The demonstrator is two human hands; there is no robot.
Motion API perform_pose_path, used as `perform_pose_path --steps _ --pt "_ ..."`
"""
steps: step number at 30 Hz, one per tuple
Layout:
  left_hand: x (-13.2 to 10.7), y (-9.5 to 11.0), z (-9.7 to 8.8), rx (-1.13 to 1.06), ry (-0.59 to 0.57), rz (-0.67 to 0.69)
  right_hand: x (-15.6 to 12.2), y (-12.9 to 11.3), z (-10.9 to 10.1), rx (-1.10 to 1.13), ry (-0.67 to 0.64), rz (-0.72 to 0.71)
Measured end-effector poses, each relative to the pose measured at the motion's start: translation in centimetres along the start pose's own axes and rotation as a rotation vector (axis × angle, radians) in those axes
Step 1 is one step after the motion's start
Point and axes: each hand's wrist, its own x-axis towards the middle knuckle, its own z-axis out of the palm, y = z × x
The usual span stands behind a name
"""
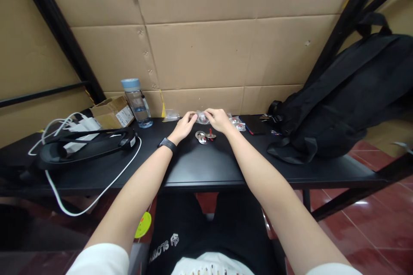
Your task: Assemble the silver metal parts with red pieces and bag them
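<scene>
Evidently, your left hand (186, 126) and right hand (218, 120) pinch the clear plastic bag (202, 117) mid-frame; tugging too hard could tear it, scattering its contents

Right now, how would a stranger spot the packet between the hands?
Find the black table before the cardboard wall, then the left hand and right hand over it. Between them is a clear packet, something shiny inside. Unlike the bare metal discs nearby, it is wrapped; unlike the packets farther right, it is held.
</scene>
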Motion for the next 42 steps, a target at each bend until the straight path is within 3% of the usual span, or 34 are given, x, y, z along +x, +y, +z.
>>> perform_pose_path --steps 4,9,15,19,24,27,33,36,39,42 --pt "0.0 -0.2 0.2 -0.218 -0.154 0.032 0.2 -1.4 0.2 0.085 -0.013 -0.009" --pt "-0.1 -0.8 -0.4 -0.142 -0.203 0.045 0.2 -1.0 0.6 0.287 0.010 0.062" --pt "-0.2 -0.3 -0.5 -0.228 -0.297 0.023 0.3 -0.8 0.1 0.362 0.071 0.138" --pt "-0.4 0.4 -0.4 -0.229 -0.192 -0.009 0.2 -0.7 0.2 0.428 0.136 0.187" --pt "-0.1 0.2 -0.3 -0.256 0.005 -0.066 0.1 0.1 1.0 0.584 0.089 0.241" --pt "0.0 0.0 -0.7 -0.258 0.023 -0.095 0.0 0.6 1.1 0.625 0.077 0.274" --pt "-0.4 1.9 -2.3 0.217 0.103 0.210 -0.2 1.0 0.9 0.709 0.109 0.418" --pt "-0.6 3.0 -2.3 0.372 0.161 0.291 -0.3 1.1 0.7 0.765 0.046 0.460" --pt "-0.3 3.1 -1.9 0.234 0.267 0.226 -0.6 1.0 0.6 0.792 -0.072 0.404" --pt "-0.1 2.4 -1.8 0.026 0.198 0.129 -0.8 0.9 0.4 0.794 -0.168 0.326"
